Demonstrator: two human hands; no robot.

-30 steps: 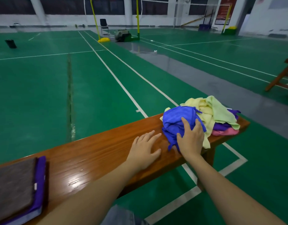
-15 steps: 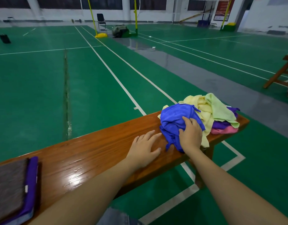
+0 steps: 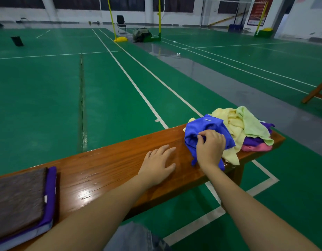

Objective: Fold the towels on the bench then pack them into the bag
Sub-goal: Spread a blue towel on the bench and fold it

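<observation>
Towels (image 3: 236,127) at right end of long brown wooden bench (image 3: 111,163): crumpled yellow, green, purple and pink heap. Crumpled blue cloth towel (image 3: 207,127) on its near side. Right hand (image 3: 210,149) fingers curled, pinching blue towel; left hand (image 3: 157,163) flat on wood, fingers straight. Best: draw it onto bare wood, find corners first. Small white tag (image 3: 208,120) on blue, unreadable

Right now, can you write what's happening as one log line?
stage: grasp | right hand: grips blue towel atop towel pile | left hand: flat on bench
</observation>
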